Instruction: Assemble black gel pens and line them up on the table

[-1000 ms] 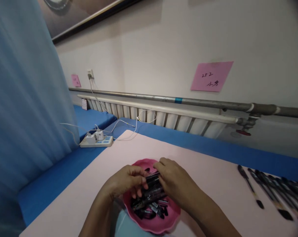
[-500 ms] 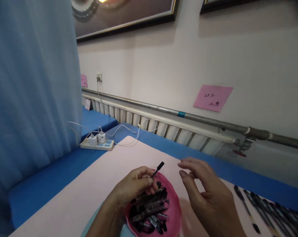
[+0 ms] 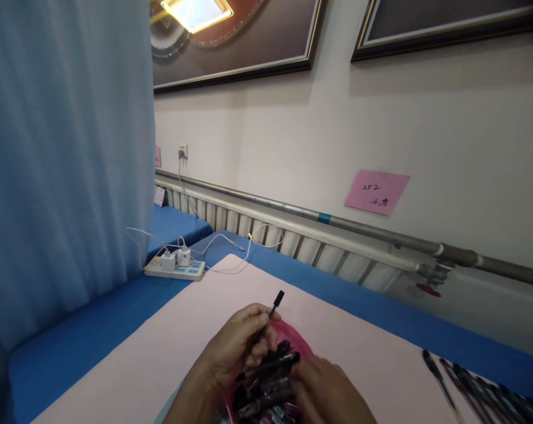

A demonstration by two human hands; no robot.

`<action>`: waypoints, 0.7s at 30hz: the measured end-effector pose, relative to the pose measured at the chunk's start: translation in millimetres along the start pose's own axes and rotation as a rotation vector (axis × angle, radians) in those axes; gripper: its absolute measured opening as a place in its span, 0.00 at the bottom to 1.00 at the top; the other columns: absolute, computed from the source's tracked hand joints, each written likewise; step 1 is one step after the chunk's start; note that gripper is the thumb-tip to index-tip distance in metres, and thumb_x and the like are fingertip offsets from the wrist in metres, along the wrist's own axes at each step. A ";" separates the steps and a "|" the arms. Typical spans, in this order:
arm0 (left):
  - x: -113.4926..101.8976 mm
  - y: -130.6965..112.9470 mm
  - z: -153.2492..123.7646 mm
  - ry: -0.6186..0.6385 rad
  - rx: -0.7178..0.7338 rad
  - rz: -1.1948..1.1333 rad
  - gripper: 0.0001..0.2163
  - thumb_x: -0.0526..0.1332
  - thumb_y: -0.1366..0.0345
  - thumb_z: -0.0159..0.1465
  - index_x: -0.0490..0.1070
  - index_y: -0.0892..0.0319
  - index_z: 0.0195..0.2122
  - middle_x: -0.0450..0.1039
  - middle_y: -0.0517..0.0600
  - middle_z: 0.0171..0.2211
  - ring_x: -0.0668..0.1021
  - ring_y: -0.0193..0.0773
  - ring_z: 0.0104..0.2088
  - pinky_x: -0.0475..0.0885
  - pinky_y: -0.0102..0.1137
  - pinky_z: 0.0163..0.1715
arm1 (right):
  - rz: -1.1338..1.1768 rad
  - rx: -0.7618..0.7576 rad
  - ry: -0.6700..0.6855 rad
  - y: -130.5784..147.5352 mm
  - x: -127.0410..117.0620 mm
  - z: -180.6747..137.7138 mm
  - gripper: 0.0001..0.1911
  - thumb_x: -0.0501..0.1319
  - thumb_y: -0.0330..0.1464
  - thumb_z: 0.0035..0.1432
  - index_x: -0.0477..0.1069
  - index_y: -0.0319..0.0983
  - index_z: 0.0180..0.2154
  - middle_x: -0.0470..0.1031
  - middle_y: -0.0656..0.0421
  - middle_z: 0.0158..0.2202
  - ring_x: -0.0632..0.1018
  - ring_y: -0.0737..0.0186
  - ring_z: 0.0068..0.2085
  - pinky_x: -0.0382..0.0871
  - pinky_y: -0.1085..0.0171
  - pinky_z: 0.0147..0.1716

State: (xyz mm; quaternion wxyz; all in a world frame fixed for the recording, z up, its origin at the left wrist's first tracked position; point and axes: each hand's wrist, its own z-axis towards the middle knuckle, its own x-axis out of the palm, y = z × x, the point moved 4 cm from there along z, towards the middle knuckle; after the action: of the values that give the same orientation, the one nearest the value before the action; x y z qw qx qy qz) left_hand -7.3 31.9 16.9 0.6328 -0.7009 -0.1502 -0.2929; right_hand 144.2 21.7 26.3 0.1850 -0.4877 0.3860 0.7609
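Between thumb and fingers, my left hand [image 3: 244, 335] pinches a thin black stick with a dark flat-ended tip [image 3: 277, 301], which points up and to the right. What kind of stick it is I cannot make out. Below that hand sits a pink bowl [image 3: 298, 337] holding a heap of black and clear slim tubes [image 3: 270, 386]. My right hand [image 3: 330, 391] is over the bowl's right side, its fingertips down at the tubes. Motion blurs its fingers, so whether they grip a tube does not show.
A row of black-ended sticks [image 3: 478, 383] lies at the right on the pink sheet [image 3: 169, 341], which covers part of a blue bed [image 3: 93, 330]. A white power strip [image 3: 175, 270] with chargers and cables lies at the left, near a blue curtain [image 3: 67, 165]. Radiator [image 3: 305, 244] behind.
My right hand has moved left and down from beside the bowl to the tubes in it. My left hand still holds the stick, now tilted more upright. The view has tipped up slightly.
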 end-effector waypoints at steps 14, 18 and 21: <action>43.2 36.9 -2.1 0.051 -0.257 -0.020 0.08 0.59 0.61 0.56 0.62 0.58 0.29 0.65 0.44 0.17 0.53 0.21 0.11 0.37 0.22 0.11 | 1.330 0.481 -0.293 -20.4 -16.7 6.5 0.14 0.69 0.41 0.43 0.76 0.38 0.29 0.71 0.62 0.22 0.67 0.67 0.25 0.62 0.68 0.26; 38.7 41.8 -1.2 -0.013 -0.281 -0.051 0.08 0.59 0.62 0.55 0.59 0.56 0.29 0.65 0.42 0.17 0.52 0.20 0.11 0.36 0.22 0.12 | 1.278 0.423 -0.299 -19.7 -12.2 8.8 0.11 0.67 0.39 0.46 0.73 0.38 0.26 0.69 0.63 0.23 0.67 0.67 0.26 0.62 0.68 0.28; 38.0 45.0 -0.5 -0.025 -0.290 -0.061 0.08 0.59 0.60 0.56 0.59 0.56 0.30 0.63 0.42 0.16 0.52 0.21 0.11 0.36 0.21 0.12 | 1.229 0.377 -0.265 -21.3 -9.4 10.8 0.12 0.65 0.40 0.48 0.72 0.38 0.26 0.69 0.62 0.24 0.68 0.65 0.27 0.64 0.66 0.29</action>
State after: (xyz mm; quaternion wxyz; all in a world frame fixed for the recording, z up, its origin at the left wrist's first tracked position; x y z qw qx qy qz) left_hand 48.6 18.4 3.8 0.5139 -0.7836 -0.1351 -0.3219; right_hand 156.1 44.4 28.5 -0.1553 -0.0398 0.6951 0.7008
